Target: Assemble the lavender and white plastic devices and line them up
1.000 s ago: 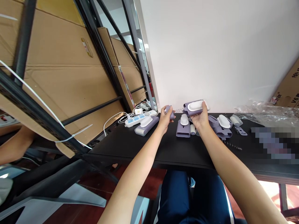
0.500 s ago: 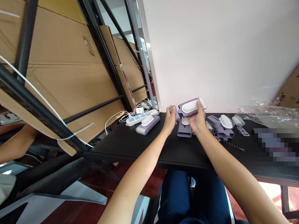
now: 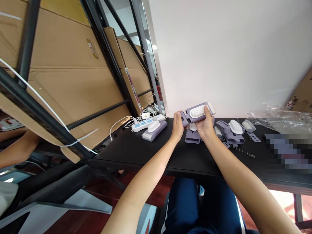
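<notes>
Above the black table, my right hand (image 3: 205, 126) grips a purple-grey brush body (image 3: 191, 114) with a white oval bristled pad (image 3: 198, 111) facing up and a whitish end. My left hand (image 3: 177, 129) holds a small purple end piece (image 3: 184, 119) by the body's left end; I cannot tell whether the two parts touch. Below my hands, a purple housing (image 3: 192, 138) with an open end lies on the table, a white bristled part on it. Right of my right hand lie more purple housings (image 3: 234, 139) and a white oval pad (image 3: 235, 127).
A purple brush unit (image 3: 154, 131) lies beside a white power strip (image 3: 142, 124) and tangled cables at left. A spring (image 3: 246, 152), a flat purple piece (image 3: 255, 137) and clear plastic wrap (image 3: 270, 118) are at right. A black metal rack (image 3: 107, 58) with cardboard stands left; a white wall (image 3: 219, 58) rises behind.
My left hand has shifted its fingers on the end piece, so more of that piece shows. The brush body in my right hand has barely moved.
</notes>
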`<state>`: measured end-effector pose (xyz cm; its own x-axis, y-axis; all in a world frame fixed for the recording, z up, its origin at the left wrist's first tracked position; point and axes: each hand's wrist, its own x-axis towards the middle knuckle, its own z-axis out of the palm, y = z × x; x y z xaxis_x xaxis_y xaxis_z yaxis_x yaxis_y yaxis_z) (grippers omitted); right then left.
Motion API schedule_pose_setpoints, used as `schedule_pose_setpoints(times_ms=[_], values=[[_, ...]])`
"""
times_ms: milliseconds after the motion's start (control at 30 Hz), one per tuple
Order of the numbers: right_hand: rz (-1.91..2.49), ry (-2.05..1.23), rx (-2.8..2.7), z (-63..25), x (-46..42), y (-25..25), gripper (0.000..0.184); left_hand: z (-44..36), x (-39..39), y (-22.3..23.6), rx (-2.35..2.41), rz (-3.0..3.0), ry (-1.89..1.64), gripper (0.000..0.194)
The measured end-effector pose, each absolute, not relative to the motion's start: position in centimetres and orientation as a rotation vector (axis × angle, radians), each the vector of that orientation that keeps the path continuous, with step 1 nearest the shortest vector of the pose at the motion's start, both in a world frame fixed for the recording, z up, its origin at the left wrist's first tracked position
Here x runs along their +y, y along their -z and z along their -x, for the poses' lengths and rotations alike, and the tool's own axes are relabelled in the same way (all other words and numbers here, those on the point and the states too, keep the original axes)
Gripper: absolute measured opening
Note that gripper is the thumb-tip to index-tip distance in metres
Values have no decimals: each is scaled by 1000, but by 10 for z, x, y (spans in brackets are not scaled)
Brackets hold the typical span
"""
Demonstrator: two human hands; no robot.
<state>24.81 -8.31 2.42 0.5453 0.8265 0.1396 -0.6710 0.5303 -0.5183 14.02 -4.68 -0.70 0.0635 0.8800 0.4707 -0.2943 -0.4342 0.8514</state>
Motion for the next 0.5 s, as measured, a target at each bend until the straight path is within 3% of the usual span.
schedule_pose_setpoints(times_ms=[500], values=[[400, -940, -411, -248, -81, -22, 54, -141, -49, 10, 722, -1436, -1699, 58]])
